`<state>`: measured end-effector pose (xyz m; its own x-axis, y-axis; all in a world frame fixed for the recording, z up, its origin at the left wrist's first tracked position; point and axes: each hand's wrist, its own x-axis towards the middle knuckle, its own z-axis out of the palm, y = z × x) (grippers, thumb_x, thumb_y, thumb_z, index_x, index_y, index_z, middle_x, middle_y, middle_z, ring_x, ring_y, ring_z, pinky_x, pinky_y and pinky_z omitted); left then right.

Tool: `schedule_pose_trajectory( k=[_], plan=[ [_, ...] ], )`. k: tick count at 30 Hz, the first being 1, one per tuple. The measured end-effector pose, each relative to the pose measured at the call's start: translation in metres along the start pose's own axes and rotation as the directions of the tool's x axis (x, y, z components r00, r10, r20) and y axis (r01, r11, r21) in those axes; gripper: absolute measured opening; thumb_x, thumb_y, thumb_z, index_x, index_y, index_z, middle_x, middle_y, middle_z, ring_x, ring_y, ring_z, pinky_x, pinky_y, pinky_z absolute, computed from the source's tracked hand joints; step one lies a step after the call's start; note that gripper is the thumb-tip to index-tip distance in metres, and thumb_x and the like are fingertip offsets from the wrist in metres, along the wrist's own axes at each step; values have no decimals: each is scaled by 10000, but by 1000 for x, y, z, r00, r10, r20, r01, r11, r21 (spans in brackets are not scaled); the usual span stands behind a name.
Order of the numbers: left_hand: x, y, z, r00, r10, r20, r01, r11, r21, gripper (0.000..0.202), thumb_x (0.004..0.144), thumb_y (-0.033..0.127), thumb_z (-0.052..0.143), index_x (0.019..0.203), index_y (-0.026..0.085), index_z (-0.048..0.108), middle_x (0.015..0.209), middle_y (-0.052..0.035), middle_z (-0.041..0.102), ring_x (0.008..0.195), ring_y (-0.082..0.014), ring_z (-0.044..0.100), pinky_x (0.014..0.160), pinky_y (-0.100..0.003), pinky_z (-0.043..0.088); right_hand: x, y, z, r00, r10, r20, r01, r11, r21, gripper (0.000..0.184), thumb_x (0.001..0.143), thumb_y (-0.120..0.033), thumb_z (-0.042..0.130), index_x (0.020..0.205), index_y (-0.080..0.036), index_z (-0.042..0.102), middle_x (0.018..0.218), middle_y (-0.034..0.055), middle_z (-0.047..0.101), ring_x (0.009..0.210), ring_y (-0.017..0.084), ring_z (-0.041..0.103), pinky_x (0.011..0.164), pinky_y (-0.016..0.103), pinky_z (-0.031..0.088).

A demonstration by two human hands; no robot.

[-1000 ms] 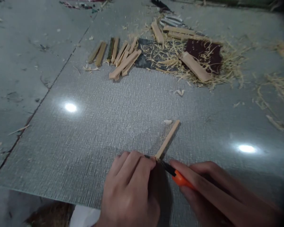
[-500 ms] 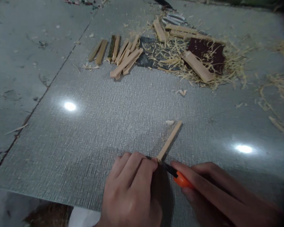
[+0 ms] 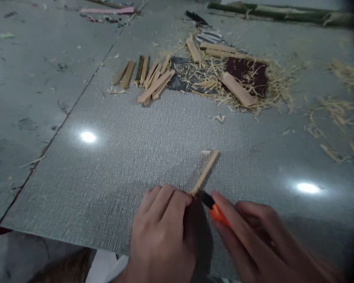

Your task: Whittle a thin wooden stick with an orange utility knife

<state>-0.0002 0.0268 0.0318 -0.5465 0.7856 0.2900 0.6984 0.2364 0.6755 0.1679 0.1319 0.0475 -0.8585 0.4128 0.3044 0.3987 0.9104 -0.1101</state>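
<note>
Near front edge of grey textured sheet [image 3: 120, 165]: left hand [image 3: 162, 232] pinches bamboo stick [image 3: 205, 171] end; right hand [image 3: 253, 236] grips orange utility knife [image 3: 214, 208], blade at stick. Likely risk: a slip cuts the pinching fingers

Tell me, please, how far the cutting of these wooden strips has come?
Done, it seems: a row of cut strips lies far off beside a heap of shavings. In hand: the left hand pins one thin strip while the right hand sets an orange knife at its near end. Left, probably: the wider pieces among the shavings.
</note>
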Motion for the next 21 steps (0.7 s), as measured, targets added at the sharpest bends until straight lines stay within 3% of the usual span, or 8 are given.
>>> schedule_pose_trajectory(
  k=[3,7,13,21],
  plan=[
    [-3,-1,2,1000,8,-8,-8,1000,-18,212,904,-2,623,848,201,641,760,14,674,675,-175,599,634,-343,435,-2,10,0,998,35,-51,-29,994,102,472,1075,-275,612,1546,-245,613,1101,69,751,726,136,779,461,238,498],
    [-5,-2,3,1000,3,-23,-3,1000,-22,229,892,-22,623,864,202,662,791,9,703,707,-180,621,658,-346,459,0,15,-2,996,68,53,-80,958,274,401,1097,-306,560,1490,-292,636,1129,50,734,767,115,785,569,204,598],
    [-6,-3,3,1000,-2,-13,2,1000,-11,238,859,-28,635,874,209,664,789,19,706,707,-178,628,647,-342,463,8,12,-4,986,21,165,-72,948,310,354,1106,-326,529,1444,-307,633,1118,26,759,845,112,800,651,170,636],
    [-5,-3,2,1000,11,-19,-11,1000,-18,269,841,-56,632,880,205,687,783,32,714,703,-153,634,664,-321,471,11,17,-3,977,-10,214,-68,932,355,352,1106,-322,519,1442,-304,623,1095,31,765,865,130,805,703,174,657]
  ],
)
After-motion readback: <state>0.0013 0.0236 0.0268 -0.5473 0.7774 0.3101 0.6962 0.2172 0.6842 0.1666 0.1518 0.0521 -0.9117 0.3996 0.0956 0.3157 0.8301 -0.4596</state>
